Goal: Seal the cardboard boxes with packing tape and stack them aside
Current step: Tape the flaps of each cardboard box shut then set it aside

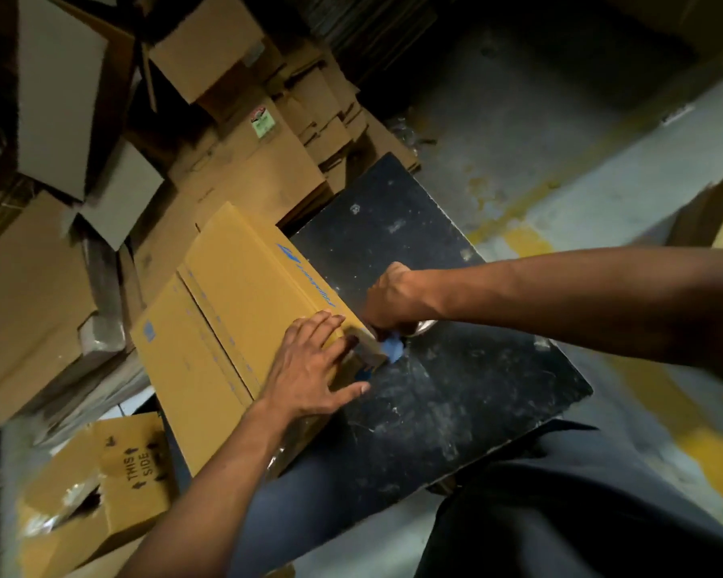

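Note:
A tan cardboard box (226, 310) with blue print lies on a black table (443, 369), its two top flaps meeting along a seam. My left hand (309, 365) presses flat on the box's near corner, fingers spread. My right hand (397, 302) grips a tape dispenser (387, 346) at that same corner, just off the box's edge; only its blue part, a metal piece and the brown tape roll show beneath the fist. A strip of tape on the box is too blurred to make out.
Flattened and stacked cardboard (243, 131) fills the back left. A box marked "THIS SIDE" (113, 481) sits on the floor at lower left. Grey concrete floor with yellow lines (685, 415) runs to the right. My dark trousers (560, 502) are below the table.

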The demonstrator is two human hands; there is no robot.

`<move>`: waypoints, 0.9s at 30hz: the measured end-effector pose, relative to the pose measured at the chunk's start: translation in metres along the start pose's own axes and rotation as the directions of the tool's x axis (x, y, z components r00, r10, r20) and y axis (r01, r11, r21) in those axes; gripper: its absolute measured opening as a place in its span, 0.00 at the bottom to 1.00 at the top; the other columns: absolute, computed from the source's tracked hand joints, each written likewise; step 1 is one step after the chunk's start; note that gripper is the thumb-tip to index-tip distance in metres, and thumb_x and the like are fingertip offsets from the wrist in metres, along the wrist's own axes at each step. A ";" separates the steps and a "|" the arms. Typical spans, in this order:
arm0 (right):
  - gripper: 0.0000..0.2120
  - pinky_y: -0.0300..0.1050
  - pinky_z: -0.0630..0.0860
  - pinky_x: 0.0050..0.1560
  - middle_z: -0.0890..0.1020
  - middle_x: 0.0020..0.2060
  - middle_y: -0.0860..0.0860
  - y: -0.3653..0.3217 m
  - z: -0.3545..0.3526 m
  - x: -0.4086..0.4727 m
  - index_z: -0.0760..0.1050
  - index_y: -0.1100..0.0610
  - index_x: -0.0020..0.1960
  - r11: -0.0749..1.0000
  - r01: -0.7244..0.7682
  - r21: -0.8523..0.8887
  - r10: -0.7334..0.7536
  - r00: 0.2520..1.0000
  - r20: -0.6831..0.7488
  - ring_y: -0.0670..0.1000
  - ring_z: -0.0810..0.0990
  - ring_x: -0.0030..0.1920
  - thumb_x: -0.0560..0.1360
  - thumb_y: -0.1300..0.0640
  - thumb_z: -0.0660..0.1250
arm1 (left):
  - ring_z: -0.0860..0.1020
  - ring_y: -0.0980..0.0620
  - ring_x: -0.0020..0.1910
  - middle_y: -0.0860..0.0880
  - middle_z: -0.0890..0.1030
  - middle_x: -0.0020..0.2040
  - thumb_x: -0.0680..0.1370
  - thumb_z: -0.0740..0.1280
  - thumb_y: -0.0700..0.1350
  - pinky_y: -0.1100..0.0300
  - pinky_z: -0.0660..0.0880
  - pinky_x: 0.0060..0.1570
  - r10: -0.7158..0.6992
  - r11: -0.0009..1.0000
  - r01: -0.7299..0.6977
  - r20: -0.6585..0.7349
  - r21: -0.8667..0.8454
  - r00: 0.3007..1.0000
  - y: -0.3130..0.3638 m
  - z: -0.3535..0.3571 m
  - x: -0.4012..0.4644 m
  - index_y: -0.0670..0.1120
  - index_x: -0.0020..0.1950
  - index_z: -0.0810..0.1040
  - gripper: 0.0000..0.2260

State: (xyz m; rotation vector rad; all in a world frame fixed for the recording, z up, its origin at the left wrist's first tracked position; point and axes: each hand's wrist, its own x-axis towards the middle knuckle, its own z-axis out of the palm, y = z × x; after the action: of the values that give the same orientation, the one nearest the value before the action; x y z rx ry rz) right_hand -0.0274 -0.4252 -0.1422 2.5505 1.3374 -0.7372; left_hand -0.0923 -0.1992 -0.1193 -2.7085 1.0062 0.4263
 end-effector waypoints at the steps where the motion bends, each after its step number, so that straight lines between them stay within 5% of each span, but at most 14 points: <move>1: 0.15 0.51 0.74 0.49 0.82 0.57 0.45 0.001 0.011 -0.001 0.80 0.50 0.61 0.998 -0.014 -0.055 0.020 0.995 0.101 0.54 0.82 0.60 0.77 0.48 0.72 | 0.68 0.40 0.76 0.45 0.73 0.74 0.73 0.62 0.75 0.40 0.63 0.72 0.027 0.999 -0.027 -0.024 -0.024 0.999 -0.003 0.001 0.001 0.50 0.66 0.81 0.34; 3: 0.15 0.50 0.76 0.55 0.82 0.55 0.46 0.015 0.038 -0.016 0.81 0.55 0.60 0.993 -0.072 0.098 0.052 0.978 0.202 0.54 0.82 0.55 0.77 0.49 0.70 | 0.69 0.42 0.75 0.47 0.75 0.73 0.73 0.63 0.76 0.40 0.64 0.69 0.080 0.995 -0.082 -0.033 -0.064 0.996 -0.008 0.000 0.006 0.55 0.63 0.82 0.31; 6: 0.10 0.44 0.78 0.43 0.85 0.46 0.51 0.054 0.055 -0.034 0.84 0.58 0.55 0.904 -0.091 0.419 0.036 0.990 0.136 0.51 0.80 0.39 0.76 0.56 0.70 | 0.67 0.45 0.77 0.51 0.74 0.75 0.71 0.59 0.80 0.38 0.62 0.67 0.090 0.995 -0.089 0.023 -0.047 0.996 -0.008 -0.005 0.020 0.58 0.60 0.84 0.33; 8: 0.19 0.42 0.75 0.44 0.84 0.56 0.49 0.073 0.055 -0.037 0.81 0.54 0.67 0.944 0.047 0.328 -0.103 0.983 0.154 0.50 0.78 0.45 0.76 0.63 0.69 | 0.64 0.46 0.79 0.53 0.70 0.79 0.71 0.53 0.82 0.35 0.59 0.67 0.119 0.993 -0.119 0.083 -0.010 0.989 -0.006 -0.007 0.029 0.60 0.57 0.85 0.36; 9: 0.25 0.40 0.73 0.45 0.83 0.60 0.48 0.078 0.052 -0.032 0.78 0.51 0.71 0.934 0.013 0.358 -0.121 0.953 0.279 0.49 0.76 0.48 0.76 0.66 0.68 | 0.61 0.47 0.80 0.53 0.67 0.80 0.70 0.49 0.84 0.34 0.58 0.67 0.125 0.991 -0.129 0.133 0.023 0.983 -0.004 -0.011 0.034 0.61 0.57 0.85 0.38; 11: 0.29 0.37 0.73 0.45 0.83 0.62 0.47 0.087 0.058 -0.025 0.76 0.50 0.73 0.899 -0.012 0.438 -0.125 0.952 0.281 0.47 0.75 0.49 0.75 0.69 0.66 | 0.54 0.48 0.82 0.56 0.61 0.83 0.68 0.42 0.85 0.33 0.54 0.70 0.130 0.985 -0.154 0.248 0.080 0.960 -0.001 -0.020 0.046 0.63 0.60 0.84 0.43; 14: 0.26 0.32 0.72 0.34 0.85 0.50 0.47 0.098 0.062 -0.026 0.80 0.48 0.69 0.864 -0.052 0.501 -0.053 0.980 0.193 0.48 0.76 0.44 0.74 0.66 0.70 | 0.49 0.49 0.84 0.56 0.57 0.84 0.66 0.36 0.85 0.31 0.47 0.73 0.163 0.966 -0.222 0.353 0.134 0.921 0.003 -0.029 0.056 0.63 0.68 0.79 0.49; 17: 0.19 0.35 0.69 0.29 0.84 0.47 0.47 0.099 0.061 -0.026 0.83 0.48 0.65 0.878 -0.107 0.467 0.052 0.990 0.130 0.49 0.77 0.41 0.75 0.59 0.75 | 0.59 0.49 0.81 0.53 0.66 0.81 0.71 0.43 0.84 0.34 0.52 0.74 0.240 0.967 -0.254 0.252 0.022 0.938 -0.009 -0.029 0.052 0.56 0.73 0.77 0.47; 22: 0.20 0.39 0.75 0.42 0.85 0.54 0.46 0.094 0.066 -0.024 0.82 0.43 0.64 0.831 -0.225 0.508 0.209 0.974 0.091 0.53 0.83 0.53 0.72 0.53 0.78 | 0.75 0.51 0.70 0.55 0.82 0.65 0.74 0.55 0.79 0.37 0.61 0.72 0.365 0.925 -0.357 0.041 -0.130 0.930 -0.023 -0.016 0.033 0.50 0.64 0.82 0.39; 27: 0.19 0.52 0.72 0.57 0.78 0.63 0.48 0.085 0.077 -0.016 0.77 0.40 0.67 0.819 -0.341 0.462 0.360 0.932 0.050 0.56 0.72 0.66 0.77 0.49 0.73 | 0.71 0.49 0.74 0.58 0.81 0.67 0.71 0.48 0.83 0.33 0.57 0.73 0.400 0.910 -0.415 0.223 0.022 0.889 -0.016 -0.015 0.052 0.55 0.62 0.85 0.43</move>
State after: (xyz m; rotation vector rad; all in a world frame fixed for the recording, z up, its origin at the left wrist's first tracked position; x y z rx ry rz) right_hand 0.0073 -0.5147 -0.2070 3.0700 0.7091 -1.0317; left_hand -0.0414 -0.2234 -0.1212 -2.3158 1.4950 0.7235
